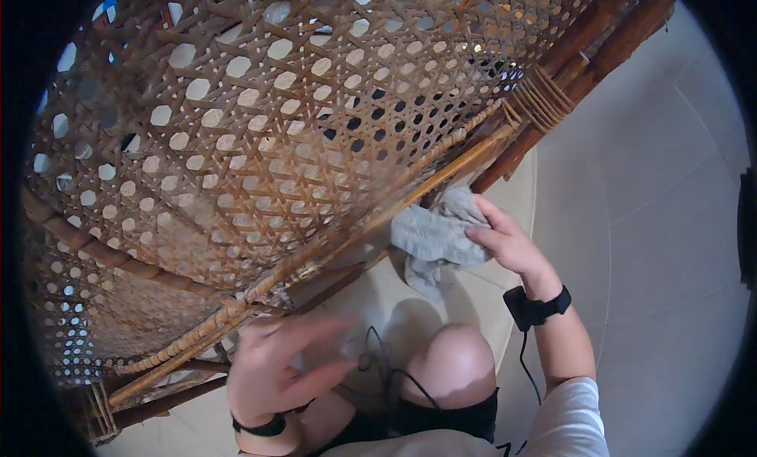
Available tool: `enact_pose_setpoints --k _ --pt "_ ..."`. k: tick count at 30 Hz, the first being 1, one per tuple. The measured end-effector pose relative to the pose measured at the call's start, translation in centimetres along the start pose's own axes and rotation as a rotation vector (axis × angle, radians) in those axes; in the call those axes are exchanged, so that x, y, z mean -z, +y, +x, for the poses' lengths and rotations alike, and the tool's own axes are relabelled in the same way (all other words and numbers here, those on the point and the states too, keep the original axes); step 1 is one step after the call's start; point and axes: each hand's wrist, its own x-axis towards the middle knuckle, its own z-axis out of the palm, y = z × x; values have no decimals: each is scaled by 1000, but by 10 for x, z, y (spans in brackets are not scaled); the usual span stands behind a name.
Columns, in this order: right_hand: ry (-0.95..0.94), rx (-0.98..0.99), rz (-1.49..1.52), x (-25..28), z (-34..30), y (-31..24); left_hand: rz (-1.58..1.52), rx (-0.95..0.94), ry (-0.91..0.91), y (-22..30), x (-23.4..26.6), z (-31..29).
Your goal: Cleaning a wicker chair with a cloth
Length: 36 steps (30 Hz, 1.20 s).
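Note:
A grey cloth (441,236), bunched up with a corner hanging down, is gripped between the thumb and fingers of my right hand (511,242). It sits close beside the edge rail (371,220) of a large piece of woven rattan furniture (229,153), perhaps a chair. Whether the cloth touches the rail I cannot tell. At the lower left my left hand (276,362), smeared by motion, has its thumb and fingers apart and nothing visible in them. It is just below the rail, near a wrapped joint.
Brown poles bound with cane strips (544,102) run to the upper right. Pale floor tiles (654,220) lie on the right. My bent knees are at the bottom, with a thin black cable (378,350) beside them. A black wrist strap (544,305) with a cable is on my right wrist.

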Motion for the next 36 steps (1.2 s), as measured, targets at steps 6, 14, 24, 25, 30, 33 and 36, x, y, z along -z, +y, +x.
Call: enact_pose_setpoints --k 6,14,24,25,30,33,36 --pt "-160 85 747 8 -22 -12 -30 84 -125 -12 -66 32" --pt "-270 40 922 -12 -15 -36 -319 277 -10 -46 -93 35" --pt "62 368 -390 -19 -2 -49 -414 268 425 -48 -86 31" --pt "-102 481 -301 -24 -2 -48 -336 221 435 -55 -85 31" --pt "-582 258 -151 -16 12 -36 -341 209 405 -57 -82 38" --pt "-286 42 1037 -8 7 -23 -375 260 298 -43 -73 40" --pt "-64 42 1394 -11 -7 -32 -82 208 313 -27 -65 40"
